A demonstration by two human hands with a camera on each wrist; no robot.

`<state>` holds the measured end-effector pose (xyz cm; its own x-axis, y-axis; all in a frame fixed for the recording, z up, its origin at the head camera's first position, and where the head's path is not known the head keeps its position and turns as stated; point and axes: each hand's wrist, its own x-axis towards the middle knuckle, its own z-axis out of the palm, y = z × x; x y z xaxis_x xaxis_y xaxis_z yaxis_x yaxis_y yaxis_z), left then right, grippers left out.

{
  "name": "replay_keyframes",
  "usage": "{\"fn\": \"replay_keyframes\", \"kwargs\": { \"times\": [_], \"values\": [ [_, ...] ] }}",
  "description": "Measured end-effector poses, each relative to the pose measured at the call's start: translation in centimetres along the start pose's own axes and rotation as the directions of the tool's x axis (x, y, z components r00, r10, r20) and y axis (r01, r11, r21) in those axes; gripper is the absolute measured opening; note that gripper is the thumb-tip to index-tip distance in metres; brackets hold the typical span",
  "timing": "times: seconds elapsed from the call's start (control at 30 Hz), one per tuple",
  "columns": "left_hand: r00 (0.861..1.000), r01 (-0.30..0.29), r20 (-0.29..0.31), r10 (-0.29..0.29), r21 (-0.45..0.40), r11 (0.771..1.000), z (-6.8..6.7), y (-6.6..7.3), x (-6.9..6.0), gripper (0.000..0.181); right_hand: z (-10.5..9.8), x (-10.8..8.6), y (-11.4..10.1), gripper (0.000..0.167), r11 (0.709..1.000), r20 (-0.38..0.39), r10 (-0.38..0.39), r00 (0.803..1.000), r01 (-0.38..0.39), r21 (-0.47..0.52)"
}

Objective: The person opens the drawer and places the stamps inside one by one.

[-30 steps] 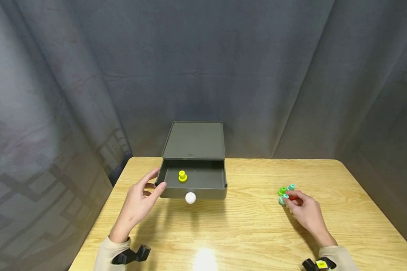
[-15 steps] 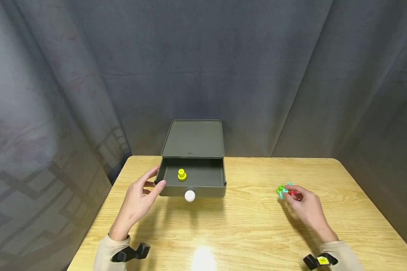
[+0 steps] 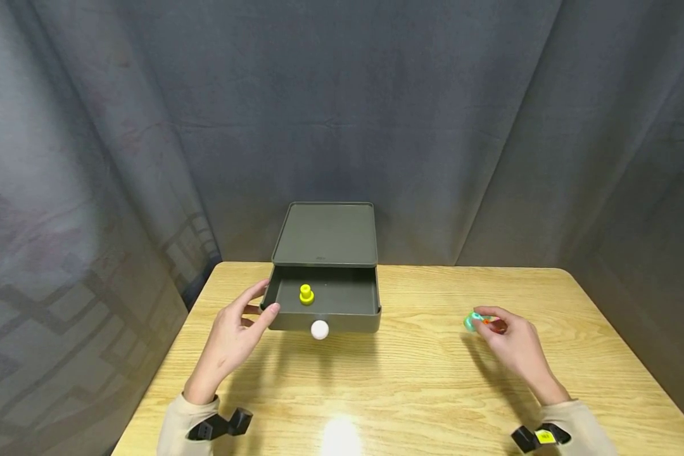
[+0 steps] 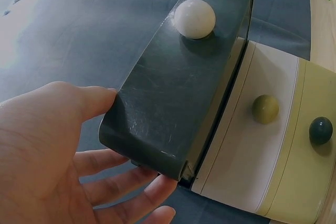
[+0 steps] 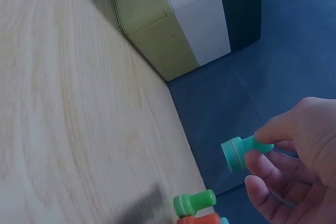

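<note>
Right hand (image 3: 510,342) pinches a turquoise peg (image 5: 234,153) between thumb and fingers, at three o'clock from the grey drawer (image 3: 353,323)! A green peg (image 5: 194,203) and an orange peg (image 5: 199,219) show near, at seven o'clock in the right wrist view. Left hand (image 3: 234,335) grips the drawer's eight o'clock corner, thumb at the front, fingers spread along the side. And inside, toward nine o'clock, a yellow peg (image 3: 306,296) stands upright!

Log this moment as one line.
left hand: holds open top drawer | right hand: pinches teal peg | yellow peg: inside drawer
</note>
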<state>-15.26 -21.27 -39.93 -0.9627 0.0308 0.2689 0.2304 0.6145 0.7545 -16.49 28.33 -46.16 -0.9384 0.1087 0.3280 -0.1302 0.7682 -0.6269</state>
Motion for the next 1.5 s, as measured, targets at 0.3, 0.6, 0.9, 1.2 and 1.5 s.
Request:
{"fn": "replay_keyframes", "kwargs": {
  "times": [0.3,0.6,0.9,1.2,1.5],
  "values": [
    [1.0,-0.012,0.003,0.012,-0.008,1.0,0.0,0.0,0.0,0.055,-0.8,0.2,-1.4,0.03,1.0,0.04,-0.004,0.999,0.003,0.015],
    [1.0,-0.018,0.001,0.018,-0.005,1.0,-0.1,-0.2,-0.1,0.055,-0.8,0.7,-3.3,0.029,0.999,0.03,-0.012,0.999,0.011,0.034],
    [1.0,-0.019,0.0,0.019,0.008,1.0,0.1,-0.3,0.1,0.055,-0.9,1.3,-4.9,0.029,0.997,0.043,-0.061,0.997,0.058,0.059],
    [1.0,-0.02,0.005,0.02,0.003,1.0,0.0,-0.2,0.1,0.055,-0.8,1.5,-6.2,0.031,0.996,0.076,-0.041,0.996,0.034,0.082],
    [1.0,-0.023,-0.001,0.023,-0.002,1.0,0.1,-0.2,0.1,0.055,-0.7,1.9,-7.6,0.03,0.994,0.08,-0.062,0.995,0.054,0.095]
  ]
}}
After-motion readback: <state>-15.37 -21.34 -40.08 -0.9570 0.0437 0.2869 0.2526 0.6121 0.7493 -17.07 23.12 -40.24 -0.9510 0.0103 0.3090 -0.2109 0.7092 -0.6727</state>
